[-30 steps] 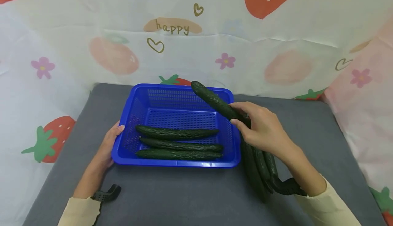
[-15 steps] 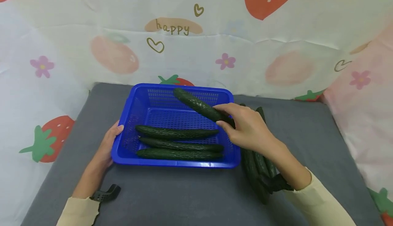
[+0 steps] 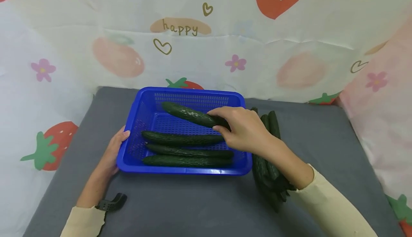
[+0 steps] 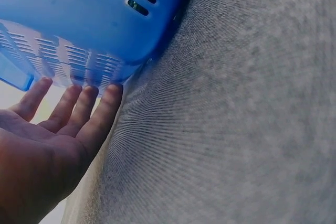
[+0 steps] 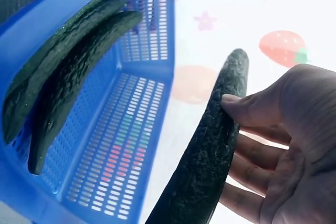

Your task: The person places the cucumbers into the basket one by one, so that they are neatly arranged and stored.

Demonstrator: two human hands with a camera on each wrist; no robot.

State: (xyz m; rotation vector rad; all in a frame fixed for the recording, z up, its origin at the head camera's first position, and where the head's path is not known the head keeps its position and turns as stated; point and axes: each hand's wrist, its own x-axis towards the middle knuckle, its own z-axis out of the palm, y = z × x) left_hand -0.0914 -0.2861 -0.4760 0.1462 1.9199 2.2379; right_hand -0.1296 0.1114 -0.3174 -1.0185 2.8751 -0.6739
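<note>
My left hand (image 3: 116,145) holds the left side of a blue plastic basket (image 3: 185,170). One digit lies over the rim in the head view, and the fingers (image 4: 105,111) touch the outer wall in the left wrist view. My right hand (image 3: 243,127) pinches a dark green cucumber (image 3: 190,115) near one end, thumb on one side and fingers on the other. This cucumber (image 5: 210,145) hangs over the basket's back half, its far end pointing left. Three cucumbers, including the rearmost one (image 3: 180,139), lie side by side in the front half of the basket.
Several more cucumbers (image 3: 262,172) lie close together on the grey cloth (image 3: 180,208) right of the basket, partly under my right forearm. A white printed curtain (image 3: 193,58) stands behind the table and along both sides.
My right hand has carried its cucumber leftward from the basket's right rim to over its inside, and the cucumber has turned flatter. The left hand and basket stay in place.
</note>
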